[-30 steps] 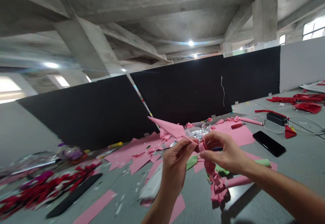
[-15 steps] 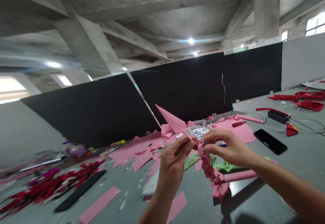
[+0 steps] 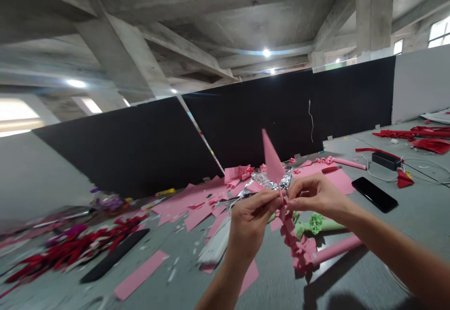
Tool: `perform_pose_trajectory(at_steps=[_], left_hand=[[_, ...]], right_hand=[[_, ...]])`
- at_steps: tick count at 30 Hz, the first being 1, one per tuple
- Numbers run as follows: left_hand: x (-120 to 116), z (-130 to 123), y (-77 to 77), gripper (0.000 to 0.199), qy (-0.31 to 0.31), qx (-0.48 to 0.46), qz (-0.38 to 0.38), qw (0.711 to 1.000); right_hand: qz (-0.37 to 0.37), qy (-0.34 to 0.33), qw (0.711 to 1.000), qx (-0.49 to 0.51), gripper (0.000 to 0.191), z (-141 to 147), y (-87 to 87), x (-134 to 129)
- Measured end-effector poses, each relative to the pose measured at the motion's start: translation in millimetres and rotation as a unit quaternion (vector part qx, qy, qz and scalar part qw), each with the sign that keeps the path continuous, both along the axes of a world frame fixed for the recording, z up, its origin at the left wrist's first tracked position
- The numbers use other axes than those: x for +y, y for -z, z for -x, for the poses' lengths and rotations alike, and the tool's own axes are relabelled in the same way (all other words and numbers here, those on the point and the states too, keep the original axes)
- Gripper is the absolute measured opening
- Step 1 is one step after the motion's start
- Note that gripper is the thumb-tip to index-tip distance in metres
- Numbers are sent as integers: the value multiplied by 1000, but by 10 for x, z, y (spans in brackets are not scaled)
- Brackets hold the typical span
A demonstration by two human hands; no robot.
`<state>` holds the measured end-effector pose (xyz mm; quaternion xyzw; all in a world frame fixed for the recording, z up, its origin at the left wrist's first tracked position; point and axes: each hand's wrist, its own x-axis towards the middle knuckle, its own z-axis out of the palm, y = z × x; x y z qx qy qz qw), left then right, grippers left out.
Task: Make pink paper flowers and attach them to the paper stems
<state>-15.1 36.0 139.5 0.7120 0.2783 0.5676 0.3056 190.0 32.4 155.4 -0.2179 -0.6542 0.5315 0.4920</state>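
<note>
My left hand (image 3: 253,216) and right hand (image 3: 318,195) pinch a pleated pink paper strip (image 3: 288,232), apparently mid-fold. The next move likely calls for steady fingertip pressure.

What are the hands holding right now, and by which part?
Pink paper: the left hand pinches it just below the pointed upper part; the right hand is beside that spot, its exact grip unclear.

Left of the black phone (image 3: 374,194), the left hand (image 3: 251,218) and right hand (image 3: 318,195) pinch pink paper (image 3: 272,162) above the grey surface (image 3: 415,249). Just beyond the phone lies a black adapter (image 3: 386,161).
</note>
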Motion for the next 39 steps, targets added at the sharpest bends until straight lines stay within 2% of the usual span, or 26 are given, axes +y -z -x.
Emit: perform_pose_trajectory(at_steps=[4, 11, 18, 25, 29, 34, 37, 39], left_hand=[[8, -6, -9, 5, 13, 6, -16, 1000], [-47, -14, -41, 9, 18, 32, -61, 997], [-141, -3, -111, 19, 5, 63, -86, 994], [-139, 50, -114, 17, -5, 73, -54, 996], [-86, 50, -98, 27, 0, 66, -6, 998], [-42, 33, -70, 24, -17, 26, 30, 999], [-1, 35, -33, 25, 15, -11, 68, 998], [35, 39, -10, 27, 52, -35, 98, 993]], right_hand=[[51, -10, 999, 9, 30, 28, 15, -41], [61, 8, 998, 17, 28, 59, 23, -46], [34, 27, 999, 30, 24, 97, 70, -39], [7, 36, 999, 10, 22, 102, 103, -31], [12, 53, 998, -20, 15, 115, 123, -34], [-85, 97, 990, -55, 8, 109, 78, -72], [-126, 133, 980, -77, 3, 96, 70, -69], [-88, 107, 988, -71, 5, 85, 69, -54]])
